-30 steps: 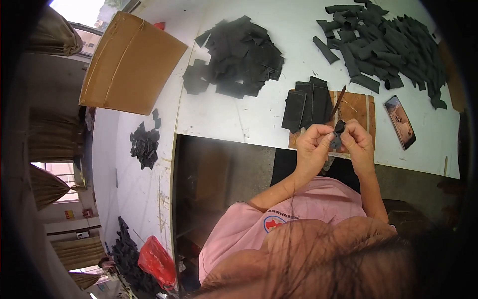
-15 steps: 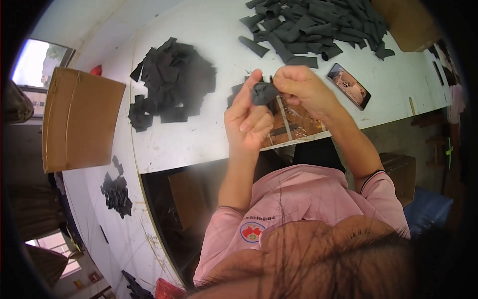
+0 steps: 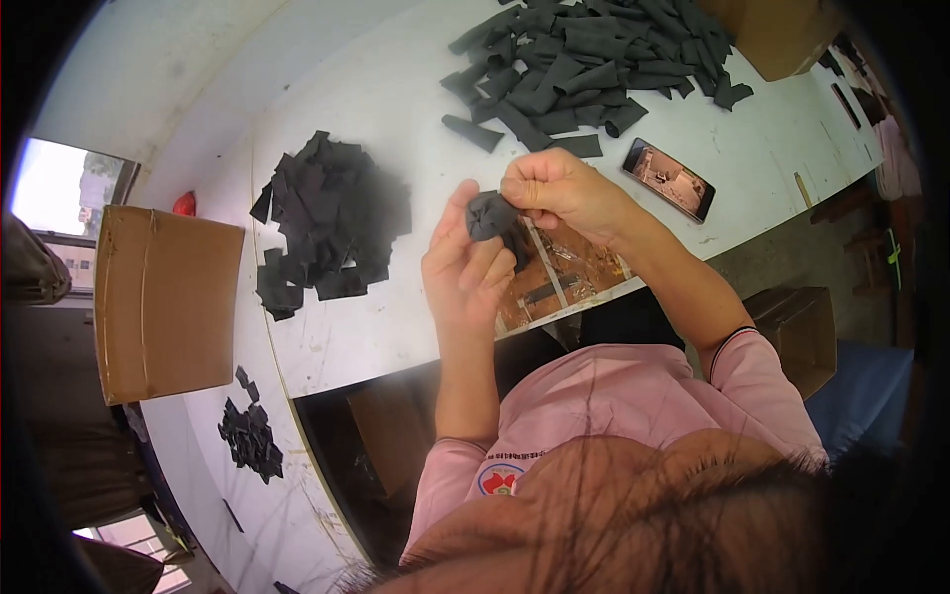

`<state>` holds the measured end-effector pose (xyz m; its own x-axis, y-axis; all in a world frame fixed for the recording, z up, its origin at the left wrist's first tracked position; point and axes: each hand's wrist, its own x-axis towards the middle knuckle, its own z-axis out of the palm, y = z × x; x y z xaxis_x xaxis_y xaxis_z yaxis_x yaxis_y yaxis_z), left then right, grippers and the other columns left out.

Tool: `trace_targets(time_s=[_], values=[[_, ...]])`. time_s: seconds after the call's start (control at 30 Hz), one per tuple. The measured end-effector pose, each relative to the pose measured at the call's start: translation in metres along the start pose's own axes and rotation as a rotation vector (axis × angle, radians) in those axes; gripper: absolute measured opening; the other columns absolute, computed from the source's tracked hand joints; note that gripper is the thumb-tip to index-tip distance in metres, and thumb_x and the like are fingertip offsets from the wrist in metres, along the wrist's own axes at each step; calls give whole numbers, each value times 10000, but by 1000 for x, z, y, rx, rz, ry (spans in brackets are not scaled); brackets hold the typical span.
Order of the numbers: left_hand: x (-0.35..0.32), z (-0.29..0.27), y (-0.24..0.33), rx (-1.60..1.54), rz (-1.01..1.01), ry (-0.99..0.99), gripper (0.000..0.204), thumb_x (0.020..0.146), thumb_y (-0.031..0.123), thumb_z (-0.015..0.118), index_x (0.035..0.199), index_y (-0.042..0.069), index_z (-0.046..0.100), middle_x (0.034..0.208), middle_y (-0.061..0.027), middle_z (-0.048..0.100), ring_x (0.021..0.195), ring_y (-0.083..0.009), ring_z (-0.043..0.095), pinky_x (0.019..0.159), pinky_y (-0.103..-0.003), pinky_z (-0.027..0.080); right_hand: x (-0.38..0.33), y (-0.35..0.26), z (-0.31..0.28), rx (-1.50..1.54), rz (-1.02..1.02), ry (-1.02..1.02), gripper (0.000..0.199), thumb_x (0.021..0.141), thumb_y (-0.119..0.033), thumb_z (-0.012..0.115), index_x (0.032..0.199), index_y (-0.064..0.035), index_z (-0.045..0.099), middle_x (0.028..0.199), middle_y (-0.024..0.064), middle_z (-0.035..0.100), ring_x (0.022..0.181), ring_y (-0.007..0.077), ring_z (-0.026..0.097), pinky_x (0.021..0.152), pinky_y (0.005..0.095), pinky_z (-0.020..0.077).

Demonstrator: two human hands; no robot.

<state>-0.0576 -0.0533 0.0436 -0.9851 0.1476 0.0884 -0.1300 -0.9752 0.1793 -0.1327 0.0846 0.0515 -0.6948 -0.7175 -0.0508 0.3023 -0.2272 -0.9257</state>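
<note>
Both hands meet above the table's front part, around a small dark grey fabric piece (image 3: 491,216) that looks bunched and rounded. My left hand (image 3: 463,265) holds it from the left, one finger raised behind it and the others curled below. At its upper right edge, my right hand (image 3: 566,198) pinches the cloth between thumb and fingers. The side of the piece facing away is hidden. To the left lies a heap of flat dark fabric pieces (image 3: 327,213). Farther off is a bigger pile of dark tube-like fabric pieces (image 3: 584,74).
A phone with a lit screen (image 3: 669,179) lies right of my hands on the white table (image 3: 376,342). Below them is a brown patch (image 3: 584,262) with pale strips. Cardboard boxes stand at the left (image 3: 170,305) and far right (image 3: 782,35). A smaller dark heap (image 3: 250,439) lies lower left.
The whole view has shifted, so the table things sit somewhat differently in the picture. Both hands still hold the fabric piece, which now shows a rounder, more closed face.
</note>
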Motion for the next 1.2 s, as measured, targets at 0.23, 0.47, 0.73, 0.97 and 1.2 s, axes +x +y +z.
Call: trace_targets(time_s=[0.23, 0.47, 0.73, 0.97, 1.2], values=[[-8, -34, -9, 14, -22, 174, 228, 812, 12, 399, 1036, 23, 445, 799, -100, 544, 352, -55, 315, 333, -195, 262, -2, 34, -15, 184, 152, -43, 245, 813, -232, 535, 647, -55, 499, 575, -16, 432, 475, 30, 336, 398, 162, 243], [-15, -24, -23, 384, 58, 366, 226, 790, 20, 465, 1015, 37, 450, 774, -51, 540, 362, -23, 298, 313, -160, 216, 4, 52, -25, 163, 194, -123, 238, 821, -210, 525, 640, -58, 497, 561, -25, 419, 485, 42, 366, 418, 152, 278], [-17, 17, -36, 647, 252, 294, 198, 805, -4, 463, 998, 13, 425, 654, -27, 500, 339, -29, 272, 321, -154, 226, 12, 17, -16, -48, 84, -199, 239, 785, -246, 547, 610, -89, 504, 548, -50, 440, 459, 31, 370, 410, 154, 277], [-22, -33, -27, 493, 82, 376, 173, 800, 54, 508, 960, 16, 453, 715, -35, 534, 380, -29, 339, 329, -156, 241, 5, 60, -27, 83, 137, -166, 241, 803, -241, 550, 632, -81, 494, 556, -45, 415, 472, 43, 371, 427, 165, 297], [-9, -12, -16, 1571, 629, 154, 291, 798, 53, 531, 1071, -26, 470, 854, -63, 560, 756, -76, 517, 653, -178, 405, 5, 50, -26, -113, -11, -21, 242, 800, -254, 557, 678, -48, 520, 579, -31, 451, 483, 51, 392, 431, 180, 312]])
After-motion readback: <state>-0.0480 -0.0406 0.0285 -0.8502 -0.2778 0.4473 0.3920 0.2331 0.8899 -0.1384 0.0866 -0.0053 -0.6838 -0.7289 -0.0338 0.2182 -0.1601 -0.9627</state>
